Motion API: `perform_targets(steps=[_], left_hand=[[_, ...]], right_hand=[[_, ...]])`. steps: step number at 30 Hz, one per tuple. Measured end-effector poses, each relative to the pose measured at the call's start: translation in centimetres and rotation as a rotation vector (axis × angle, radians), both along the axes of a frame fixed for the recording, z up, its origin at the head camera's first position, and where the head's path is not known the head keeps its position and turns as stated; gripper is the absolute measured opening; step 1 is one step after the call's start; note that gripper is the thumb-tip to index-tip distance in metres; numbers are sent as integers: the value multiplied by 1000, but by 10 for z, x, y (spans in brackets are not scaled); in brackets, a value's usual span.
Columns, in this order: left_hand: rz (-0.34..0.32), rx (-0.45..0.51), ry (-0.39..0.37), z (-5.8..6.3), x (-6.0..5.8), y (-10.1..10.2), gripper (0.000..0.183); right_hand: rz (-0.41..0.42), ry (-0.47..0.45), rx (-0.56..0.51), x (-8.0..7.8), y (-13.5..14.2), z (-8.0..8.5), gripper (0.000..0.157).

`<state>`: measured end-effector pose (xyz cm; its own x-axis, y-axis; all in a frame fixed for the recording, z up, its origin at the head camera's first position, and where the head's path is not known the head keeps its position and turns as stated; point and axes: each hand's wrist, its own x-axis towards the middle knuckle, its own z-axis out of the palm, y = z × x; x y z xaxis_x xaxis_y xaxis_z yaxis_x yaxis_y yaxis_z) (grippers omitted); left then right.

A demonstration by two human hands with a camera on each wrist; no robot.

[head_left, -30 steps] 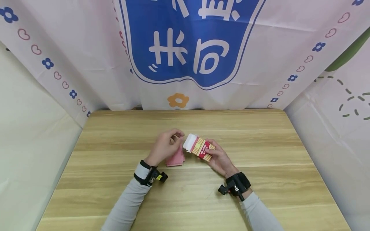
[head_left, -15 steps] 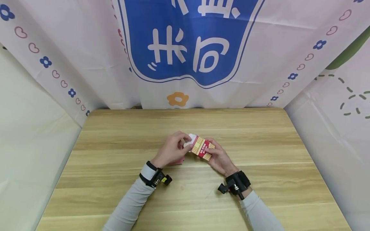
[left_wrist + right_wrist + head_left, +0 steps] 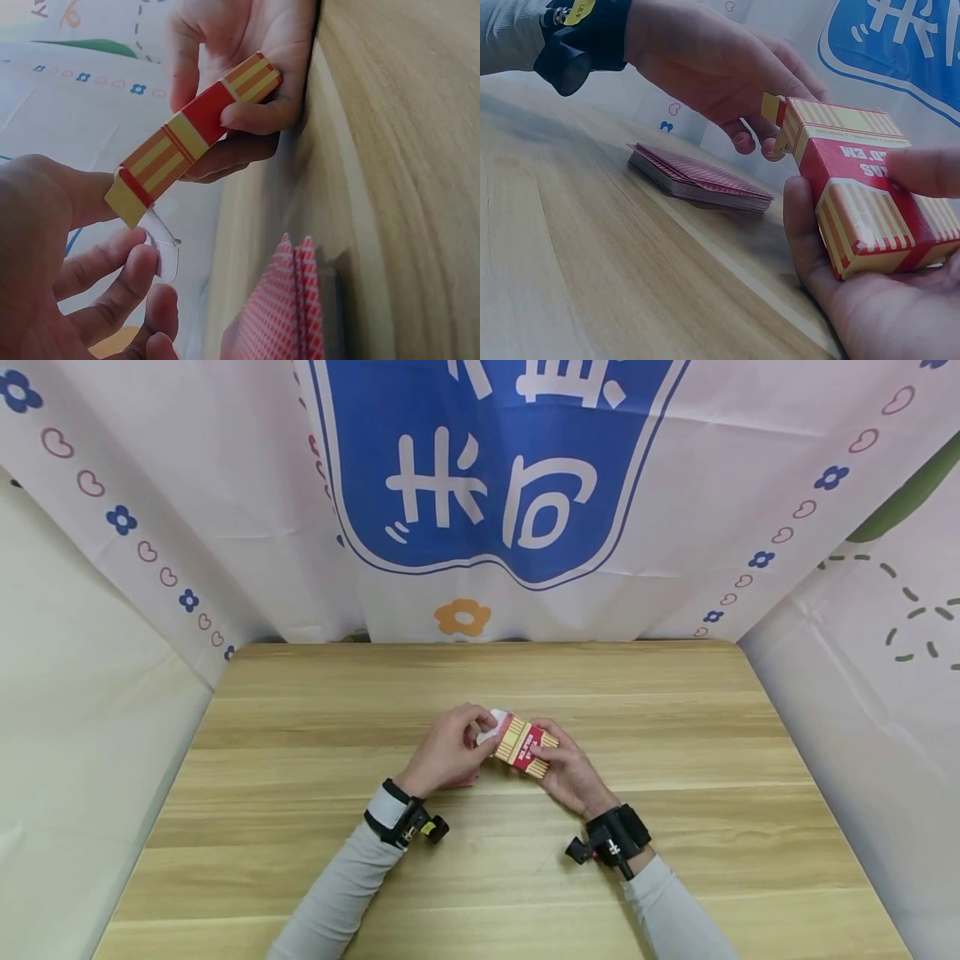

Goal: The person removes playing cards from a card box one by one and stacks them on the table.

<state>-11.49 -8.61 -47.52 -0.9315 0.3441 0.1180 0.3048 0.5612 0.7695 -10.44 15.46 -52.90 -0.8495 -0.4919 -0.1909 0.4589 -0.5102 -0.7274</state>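
A red and yellow striped playing-card box (image 3: 517, 744) is held by my right hand (image 3: 576, 779), its thumb lying across the printed face. The box's white lid flap (image 3: 168, 260) stands open at the end facing my left hand (image 3: 442, 752). Thumb and fingers of the left hand are curled round that open end, at the flaps. A deck of cards (image 3: 697, 180) with red patterned backs lies on the table under the left hand, its upper cards slightly askew. In the head view the left hand hides most of this deck.
The wooden table (image 3: 480, 877) reaches back to a white curtain (image 3: 300, 577) with a blue emblem. Pale cloth walls flank it on both sides. Each wrist carries a black strap with a small camera (image 3: 435, 828).
My left hand has moved right from above the deck to the box's open end, covering part of the white flap. The right hand and the box have stayed nearly still.
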Motion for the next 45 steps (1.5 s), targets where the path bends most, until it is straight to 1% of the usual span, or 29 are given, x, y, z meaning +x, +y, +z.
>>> perform_targets(steps=[6, 10, 13, 16, 18, 20, 24, 29, 32, 35, 38, 41, 45], left_hand=[[29, -17, -43, 6, 1, -5, 17], [33, 19, -89, 11, 0, -11, 18], [46, 66, -98, 12, -3, -15, 19], [78, 121, -95, 12, -6, -20, 19], [100, 164, -108, 13, -7, -24, 21], [119, 201, -138, 13, -9, -26, 22], [140, 294, -231, 13, -12, -31, 25], [204, 397, -313, 16, -16, -37, 27], [233, 441, -321, 18, -18, -42, 29], [237, 484, -317, 20, -19, -48, 31], [247, 493, -318, 22, -21, -55, 33], [279, 469, -321, 23, -22, -62, 34], [313, 426, -290, 21, -27, -73, 33]], right_hand=[[1, 6, -9, 0, 0, 0, 38], [-11, -14, -10, 1, 0, 0, 41], [-24, -29, -5, 1, -1, 0, 43], [-35, -29, -1, 0, -1, 1, 42], [-41, -31, -6, 0, -1, 0, 41], [-43, -30, -14, 1, 0, 0, 41], [-43, -22, -22, 0, 0, -1, 41], [-47, -21, -9, 0, -1, -1, 41], [-48, -29, 3, 0, -1, 0, 42], [-50, -39, 7, 0, -2, 0, 42], [-51, -49, 2, 0, -2, 1, 42], [-51, -59, -3, 0, -2, 1, 40], [-44, -53, -13, 1, -2, 2, 39]])
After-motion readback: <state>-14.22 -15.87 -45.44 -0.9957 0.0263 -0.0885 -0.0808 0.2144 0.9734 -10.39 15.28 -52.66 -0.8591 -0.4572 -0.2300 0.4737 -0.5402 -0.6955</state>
